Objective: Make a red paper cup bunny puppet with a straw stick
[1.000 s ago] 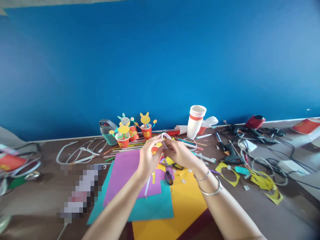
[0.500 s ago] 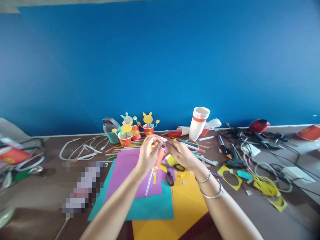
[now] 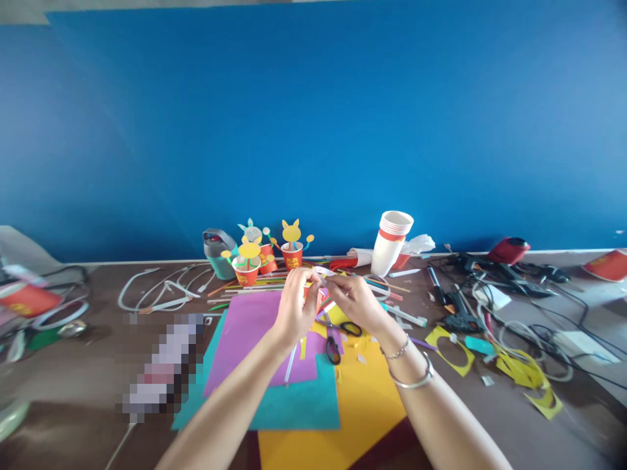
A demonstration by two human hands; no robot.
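Observation:
My left hand (image 3: 296,303) and my right hand (image 3: 355,300) meet over the coloured sheets, fingertips pinched together. A small white strip (image 3: 323,271) shows at their fingertips; its exact kind is too small to tell. Partly hidden behind the left fingers is a red paper cup (image 3: 313,297). Below the right hand lie black-handled scissors (image 3: 334,349). Under the hands are a purple sheet (image 3: 249,333), a teal sheet (image 3: 294,408) and a yellow-orange sheet (image 3: 367,398). A white straw (image 3: 290,365) rests on the purple one.
Red cups with yellow cat-like paper figures (image 3: 249,251) stand at the back, beside a grey-teal bottle (image 3: 219,251). A stack of white cups (image 3: 386,245) stands back right. On the right lie a glue gun (image 3: 460,313), tangled cables and yellow paper scraps (image 3: 450,352). A blue wall (image 3: 313,117) rises behind.
My hands have shifted slightly, the left a little to the right. The red cup between them is now more covered, and the white strip shows as a curved piece.

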